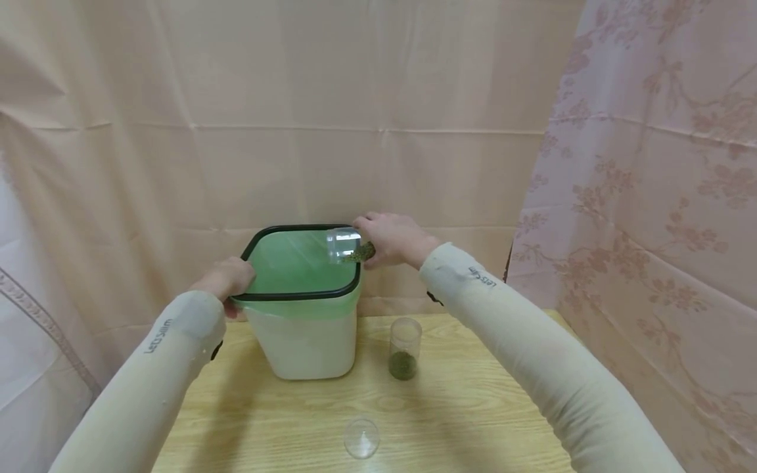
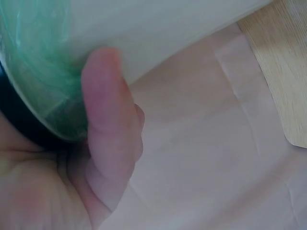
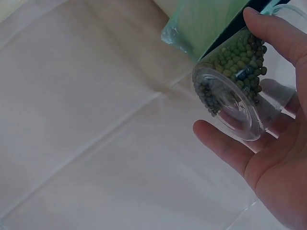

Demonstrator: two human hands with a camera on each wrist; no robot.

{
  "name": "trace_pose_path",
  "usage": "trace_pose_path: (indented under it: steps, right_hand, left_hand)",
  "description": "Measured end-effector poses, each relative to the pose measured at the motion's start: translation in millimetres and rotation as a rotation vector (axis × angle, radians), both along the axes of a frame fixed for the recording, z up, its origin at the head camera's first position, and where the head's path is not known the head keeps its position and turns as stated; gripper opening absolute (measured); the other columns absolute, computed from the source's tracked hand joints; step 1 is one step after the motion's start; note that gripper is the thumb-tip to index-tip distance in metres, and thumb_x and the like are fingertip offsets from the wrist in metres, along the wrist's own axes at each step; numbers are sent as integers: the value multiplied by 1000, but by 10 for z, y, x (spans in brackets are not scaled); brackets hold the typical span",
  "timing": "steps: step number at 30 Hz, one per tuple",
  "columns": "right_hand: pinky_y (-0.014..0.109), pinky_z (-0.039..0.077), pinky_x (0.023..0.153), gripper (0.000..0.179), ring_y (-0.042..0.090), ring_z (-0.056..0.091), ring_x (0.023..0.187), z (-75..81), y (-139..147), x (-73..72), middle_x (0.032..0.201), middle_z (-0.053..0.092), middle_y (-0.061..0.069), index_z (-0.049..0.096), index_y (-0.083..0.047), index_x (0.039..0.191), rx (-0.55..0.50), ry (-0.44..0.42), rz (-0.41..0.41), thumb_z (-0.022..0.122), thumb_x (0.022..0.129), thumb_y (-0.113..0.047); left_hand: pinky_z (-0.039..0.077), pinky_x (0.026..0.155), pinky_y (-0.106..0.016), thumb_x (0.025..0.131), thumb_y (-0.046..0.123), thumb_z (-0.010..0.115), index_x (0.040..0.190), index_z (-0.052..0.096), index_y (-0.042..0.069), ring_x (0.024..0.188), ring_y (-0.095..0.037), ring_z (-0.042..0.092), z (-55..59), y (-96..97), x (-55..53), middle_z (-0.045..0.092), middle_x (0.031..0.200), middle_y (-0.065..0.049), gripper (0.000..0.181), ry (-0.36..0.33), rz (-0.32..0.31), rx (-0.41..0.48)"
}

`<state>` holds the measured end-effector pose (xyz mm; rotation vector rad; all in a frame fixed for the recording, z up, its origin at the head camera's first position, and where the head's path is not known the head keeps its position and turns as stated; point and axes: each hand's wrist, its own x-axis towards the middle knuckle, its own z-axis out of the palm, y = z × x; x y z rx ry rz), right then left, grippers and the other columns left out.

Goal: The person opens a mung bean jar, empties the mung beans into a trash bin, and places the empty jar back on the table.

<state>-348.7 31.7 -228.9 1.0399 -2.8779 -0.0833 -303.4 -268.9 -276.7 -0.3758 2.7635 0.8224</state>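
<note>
Directions are given as seen in the head view, with 12 o'clock taken as straight away from the wearer.

A clear jar (image 1: 338,246) is held on its side by the right hand (image 1: 391,240), its mouth turned toward 9 o'clock above the opening of a bin (image 1: 310,341). The jar is pinched between thumb and fingers; in the right wrist view one finger (image 3: 223,143) is seen extended past the jar's base. Green beans (image 3: 240,60) are lodged along the wall and at the base of the jar.

The bin's black rim (image 1: 296,296) is gripped at 9 o'clock by the left hand (image 1: 232,276), the fingers being curled over the edge; a green liner (image 1: 284,259) is fitted inside. From the left hand, the held jar is found between 2 and 3 o'clock, across the bin's opening.

A second jar (image 1: 405,335), upright with green contents in its lower part, is placed on the bench (image 1: 473,407) just beside the bin at 4 o'clock, at 6 o'clock from the right hand. A clear round lid (image 1: 361,439) is laid at 5 o'clock from the bin, well apart from both hands.
</note>
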Motion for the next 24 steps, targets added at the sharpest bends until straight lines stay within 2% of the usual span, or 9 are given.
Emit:
trace_pose_path:
  steps: [15, 24]
  right_hand:
    - [48, 48, 102, 80, 30, 55, 125, 27, -22, -21, 141, 55, 10, 47, -10, 147, 28, 31, 2, 86, 81, -34]
    - [47, 52, 94, 73, 28, 58, 117, 48, -57, -32, 130, 58, 7, 51, -12, 142, 57, 57, -7, 85, 81, -35]
  left_hand:
    - [59, 54, -38, 104, 19, 26, 98, 50, -7, 53, -26, 62, -6, 17, 6, 58, 78, -22, 36, 7, 8, 15]
    - [58, 52, -34, 102, 16, 31, 100, 51, -5, 53, -24, 61, -10, -9, 1, 57, 87, -22, 28, 27, -8, -11]
